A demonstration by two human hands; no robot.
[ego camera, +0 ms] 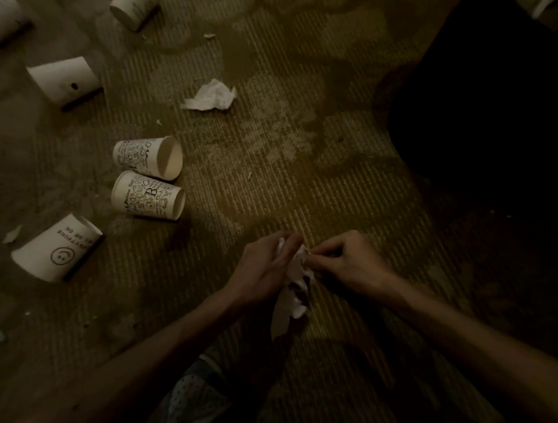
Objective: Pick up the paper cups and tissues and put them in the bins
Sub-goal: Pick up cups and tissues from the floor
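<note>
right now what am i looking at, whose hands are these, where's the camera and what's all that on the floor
No machine here: a person wears a camera on the head, so this one picture looks down at their own bare hands above a carpet. The left hand grips a white tissue, and the right hand pinches its top. Further off lies a crumpled tissue. On the left are paper cups: a doodle cup beside a second doodle cup, both on their sides, a smiley cup nearer, a plain cup beyond, and more at the top. The dark shape on the right is too dim to identify.
</note>
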